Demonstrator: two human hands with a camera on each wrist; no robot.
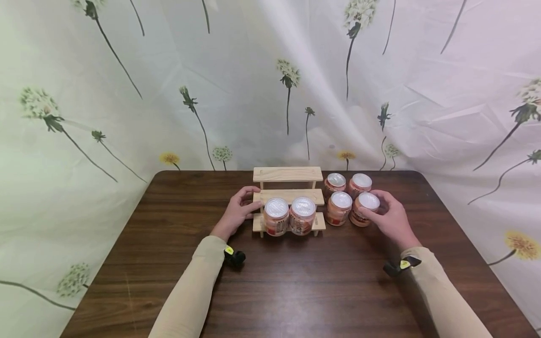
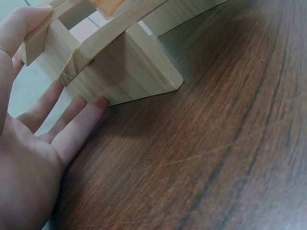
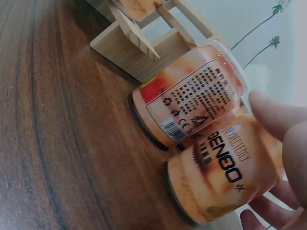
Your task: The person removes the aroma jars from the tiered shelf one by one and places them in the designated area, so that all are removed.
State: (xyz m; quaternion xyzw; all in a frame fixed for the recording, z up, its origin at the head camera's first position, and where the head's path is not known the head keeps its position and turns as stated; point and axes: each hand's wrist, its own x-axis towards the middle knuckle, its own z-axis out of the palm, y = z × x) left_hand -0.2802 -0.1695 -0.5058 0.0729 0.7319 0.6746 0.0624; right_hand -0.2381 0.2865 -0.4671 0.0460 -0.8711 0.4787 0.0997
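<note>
the left hand (image 1: pixel 232 216) is at the near end of the wooden rack (image 1: pixel 287 174): its thumb and forefinger hold the end of a step, while its other fingers (image 2: pixel 79 127) reach out fairly straight against the side panel. the three-step rack stands just to the right of these fingers. on its lowest step, a little further right of them, two lidded jars, the left jar (image 1: pixel 276 221) and the right jar (image 1: pixel 302 221), stand upright side by side.

the right hand (image 1: pixel 393 219) grips the front jar (image 1: pixel 362 215), thumb on the near side and fingers curled round behind; this jar stands upright on the counter (image 1: pixel 279 291), its orange label reading "benbo". just left of those fingers is the neighbouring jar (image 1: pixel 337 211), its barcode turned to the wrist camera. beyond the fingers are two back jars (image 1: pixel 359 184), upright and close to the front pair.

cream sleeves (image 1: pixel 190 291) lie behind both hands, with a black strap at each wrist. past the fingers, beyond the counter's far edge, hangs a pale dandelion-print curtain (image 1: pixel 253 94).
</note>
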